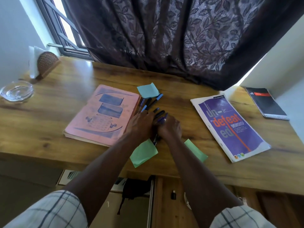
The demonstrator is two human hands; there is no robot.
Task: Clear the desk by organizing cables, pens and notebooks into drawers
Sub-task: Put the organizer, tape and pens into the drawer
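Pens [152,102] at centre frame, dark-bodied with blue caps, lying loose and fanned on the tabletop [65,96] between a pink notebook [105,112] at centre left and a purple notebook [230,127] at centre right. Left hand [141,122] spread flat over the near ends of the pens, grip wide, fingers extended along them and touching, not curled round any. Right hand [169,127] just beside it, touching, grip narrow and closed round a few purple-blue pens [162,119] whose tips poke out past the knuckles and below the wrist. Step in hand, by the look of it: gathering pens into one bundle, raking with the left and collecting in the right. Several pens not yet taken up, beyond the left fingertips.

Blue sticky pad [148,90] at the far end of the pens; green sticky notes [143,153] at the tabletop's near edge, partly under the forearms. Black spiral notebook [264,102] at far right. Glass bowl [17,91] at far left, well apart. Open drawer [131,186] at lower centre, below the tabletop edge, with dark items inside, hard to identify.

Next move probably calls for sweeping the leftover pens toward the right hand, closing round the whole bundle without dropping any, then carrying it down to the drawer. All three notebooks left to stow; no cable clearly seen on the tabletop.
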